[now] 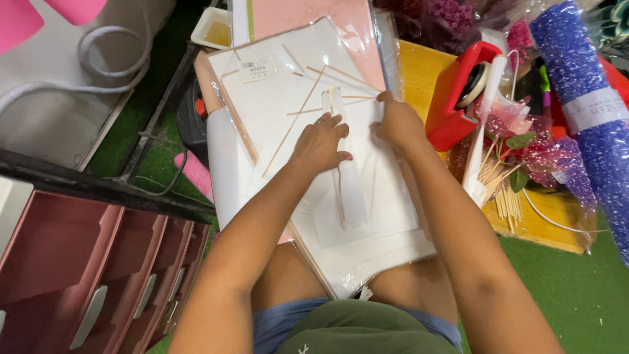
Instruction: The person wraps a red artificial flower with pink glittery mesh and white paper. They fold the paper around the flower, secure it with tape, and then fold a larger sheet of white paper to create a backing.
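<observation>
**Head view: both hands on a clear sleeve**

Head camera looks down as my left hand (320, 143) presses flat, fingers curled loosely, on a narrow clear plastic sleeve (347, 172) with a thin wooden stick (339, 190) inside. My right hand (396, 122) pinches the sleeve's far end shut between its fingers. The sleeve lies on a stack of white sheets (275, 111) across my lap, loose sticks scattered on it. Right of my hand stands a red tape dispenser (452, 98); farther right, a blue glitter roll (590, 111). Pink drawers (85, 275) sit near left.
</observation>
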